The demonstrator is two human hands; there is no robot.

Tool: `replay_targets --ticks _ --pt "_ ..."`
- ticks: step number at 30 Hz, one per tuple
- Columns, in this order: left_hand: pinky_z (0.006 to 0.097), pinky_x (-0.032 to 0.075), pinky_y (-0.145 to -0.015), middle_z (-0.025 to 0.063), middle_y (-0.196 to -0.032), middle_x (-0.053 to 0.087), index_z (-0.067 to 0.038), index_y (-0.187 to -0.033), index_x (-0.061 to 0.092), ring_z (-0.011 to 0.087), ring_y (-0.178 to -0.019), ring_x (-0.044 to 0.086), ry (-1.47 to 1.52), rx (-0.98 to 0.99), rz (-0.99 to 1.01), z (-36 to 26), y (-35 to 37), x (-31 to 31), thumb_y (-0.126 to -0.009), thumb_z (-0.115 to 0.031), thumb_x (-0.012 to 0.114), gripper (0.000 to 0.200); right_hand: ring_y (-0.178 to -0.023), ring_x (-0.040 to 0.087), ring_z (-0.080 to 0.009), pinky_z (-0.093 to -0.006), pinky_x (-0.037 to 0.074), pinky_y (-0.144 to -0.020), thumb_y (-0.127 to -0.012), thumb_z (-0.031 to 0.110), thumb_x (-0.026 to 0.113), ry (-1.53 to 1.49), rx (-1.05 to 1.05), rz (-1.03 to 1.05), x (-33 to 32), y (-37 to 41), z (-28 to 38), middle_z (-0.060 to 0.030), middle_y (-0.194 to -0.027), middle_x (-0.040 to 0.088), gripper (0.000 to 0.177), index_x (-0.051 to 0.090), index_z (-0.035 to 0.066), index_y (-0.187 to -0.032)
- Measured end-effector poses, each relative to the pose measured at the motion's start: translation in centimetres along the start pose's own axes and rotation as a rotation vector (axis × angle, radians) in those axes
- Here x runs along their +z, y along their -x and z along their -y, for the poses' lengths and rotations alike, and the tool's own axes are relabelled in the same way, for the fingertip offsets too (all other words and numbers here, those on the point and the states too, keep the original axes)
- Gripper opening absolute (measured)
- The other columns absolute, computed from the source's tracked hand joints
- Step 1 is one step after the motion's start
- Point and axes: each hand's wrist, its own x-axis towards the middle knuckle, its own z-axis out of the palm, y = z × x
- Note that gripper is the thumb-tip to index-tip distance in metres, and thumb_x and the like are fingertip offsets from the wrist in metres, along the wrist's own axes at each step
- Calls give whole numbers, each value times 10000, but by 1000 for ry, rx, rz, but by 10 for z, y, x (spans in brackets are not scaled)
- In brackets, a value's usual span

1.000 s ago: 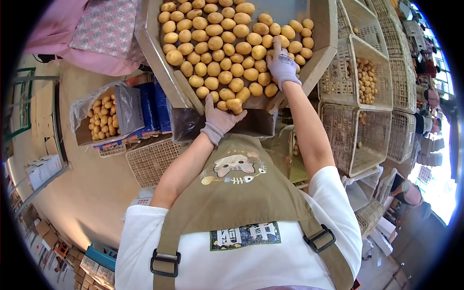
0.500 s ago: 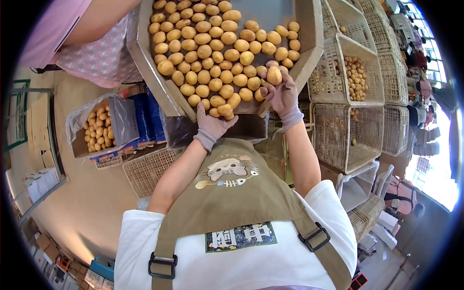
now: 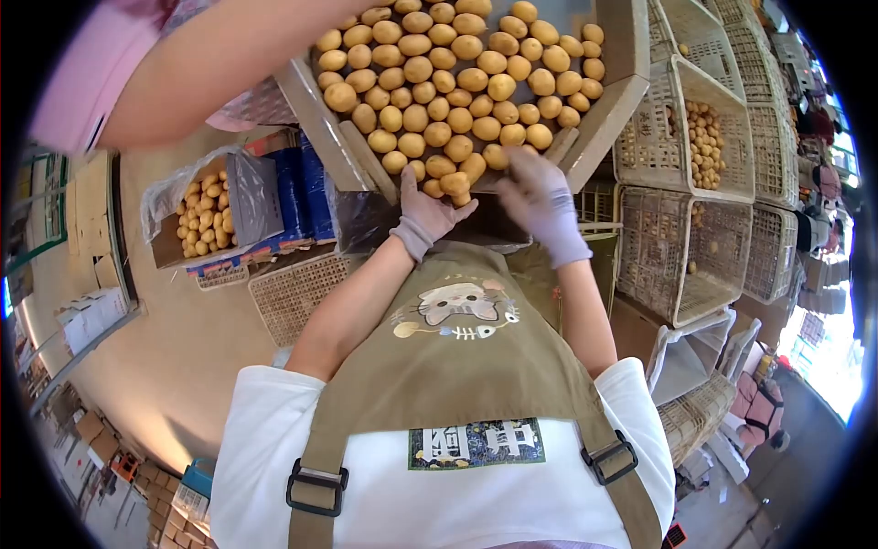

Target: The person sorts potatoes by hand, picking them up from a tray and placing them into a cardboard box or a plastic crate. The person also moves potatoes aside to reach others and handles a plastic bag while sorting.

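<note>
Many small yellow potatoes (image 3: pixel 437 135) lie in a metal-walled sorting tray (image 3: pixel 599 128) in front of me. My left hand (image 3: pixel 428 212), in a pale glove, is at the tray's near lip. It cups several potatoes (image 3: pixel 455 184) between its spread thumb and fingers. My right hand (image 3: pixel 541 199), gloved too, is smeared by motion just right of it, over the near right edge. Its fingers are close to the nearest potatoes, and I cannot make out whether it holds one. Under the lip is a dark, box-like opening (image 3: pixel 498 221).
A plastic-lined box of potatoes (image 3: pixel 208 220) stands at left. Stacked plastic crates (image 3: pixel 654 247) line the right side, one with potatoes (image 3: pixel 704 146). Another person's bare arm (image 3: pixel 219 69) reaches across the tray's upper left. A crate (image 3: pixel 297 293) sits below the tray on the left.
My right hand has come down and back toward me from the potatoes it was handling at the tray's right. My left hand keeps cupping potatoes. The other person's arm reaches further in. The view has shifted.
</note>
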Motion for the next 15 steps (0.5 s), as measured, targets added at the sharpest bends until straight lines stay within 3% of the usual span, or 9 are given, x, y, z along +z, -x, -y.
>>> replay_targets --ticks 1,2,3,6,9,10,13,14,15 --pt "672 297 -1099 93 -1544 386 -157 -1503 346 306 -1418 365 -40 -1 12 -3 0 -3 -927 -718 335 804 -1107 588 -387 -468 431 -1013 -817 240 699 204 -168 5 16 5 -4 -172 -1223 619 423 634 68 -1198" --pt "672 282 -1102 66 -1501 443 -182 -1463 404 293 -1383 411 11 -80 209 -8 -8 -24 -953 -675 339 713 -1135 577 -374 -472 416 -1028 -818 247 694 140 -36 119 27 9 -10 -160 -1243 613 428 632 85 -1209" --pt "658 278 -1102 31 -1473 478 -199 -1424 457 262 -1348 445 -47 -46 29 -7 -2 -14 -973 -629 344 633 -1164 566 -361 -477 401 -1043 -818 254 689 78 96 237 32 8 -10 -148 -1262 606 434 630 102 -1220" --pt "540 289 -1103 -28 -1402 553 -217 -1333 530 192 -1285 489 -249 -8 -240 -2 -2 -19 -979 -491 476 451 -1131 571 -369 -499 389 -1031 -847 293 646 449 -74 -157 39 -8 -9 -153 -1272 599 382 647 92 -1172" --pt "411 272 -1155 3 -1418 531 -163 -1351 516 159 -1322 451 -316 129 -176 4 16 6 -980 -408 495 445 -1164 537 -393 -498 380 -1047 -867 335 650 253 139 331 33 -26 -17 -176 -1353 550 426 644 152 -1252" --pt "404 344 -1115 24 -1389 547 -139 -1356 511 181 -1289 492 -258 169 -90 2 13 2 -990 -443 476 477 -1110 552 -381 -499 367 -1049 -847 390 655 55 403 312 39 -42 -22 -152 -1365 554 445 653 218 -1258" --pt "379 480 -1043 69 -1340 572 -91 -1377 490 223 -1231 568 -144 258 -41 0 11 4 -1014 -509 426 557 -1022 596 -370 -473 407 -1020 -812 413 678 565 59 -51 55 -36 7 -137 -1312 601 464 669 233 -1239" --pt "369 472 -1052 72 -1352 564 -91 -1387 481 222 -1242 561 -153 269 -160 0 13 13 -1018 -507 414 560 -1002 615 -354 -457 427 -991 -790 390 700 641 -56 24 54 -32 14 -130 -1265 623 442 695 214 -1195" --pt "359 464 -1060 75 -1363 556 -91 -1398 472 221 -1252 554 -163 280 -276 -1 15 23 -1022 -505 401 563 -1033 605 -356 -464 418 -1001 -790 386 701 531 -15 72 55 -33 7 -136 -1279 613 439 697 216 -1194"
